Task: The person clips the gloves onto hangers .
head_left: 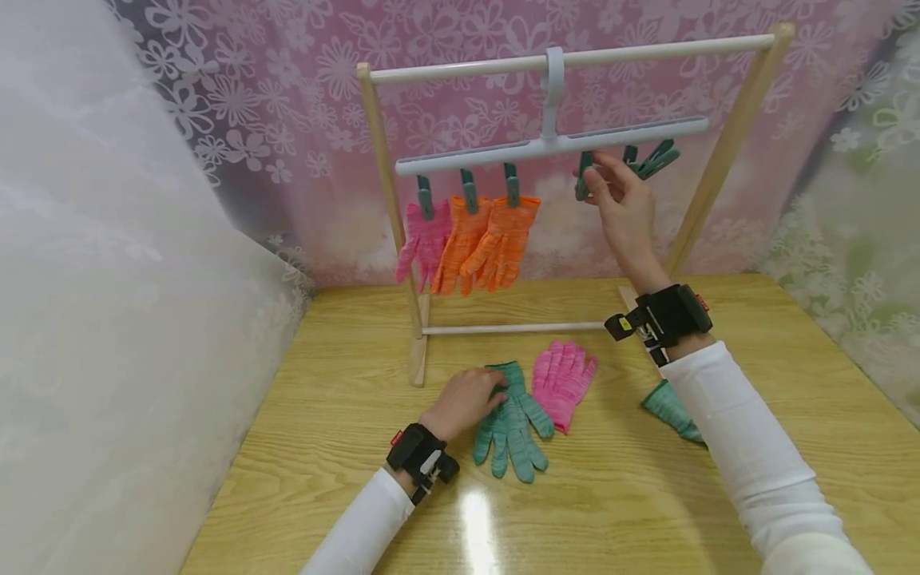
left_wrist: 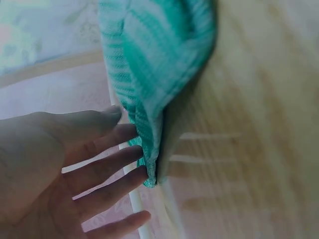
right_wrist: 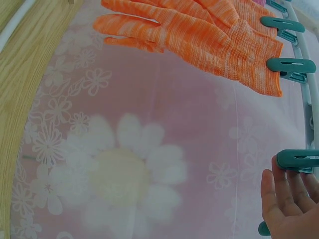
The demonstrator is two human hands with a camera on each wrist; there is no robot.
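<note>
Floral fabric [head_left: 460,24] backs the wood-grain tabletop [head_left: 302,447]. The right grip [head_left: 628,208] pinches a green clip [head_left: 580,188] under the white hanger [head_left: 467,160]; the left grip [head_left: 460,402], fingers straight, touches a green knit glove [head_left: 512,423] beside a pink glove [head_left: 561,379]. Orange gloves [head_left: 509,247] hang clipped.

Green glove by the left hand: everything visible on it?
The green glove looks knitted, streaked lighter, with a darker cuff edge. Unclipped, it lies spread on the table, cuff toward the rack, four fingers pointing toward the wearer. The left hand touches its cuff end. The glove's thumb reaches the cuff of the pink glove; contact unclear.
</note>
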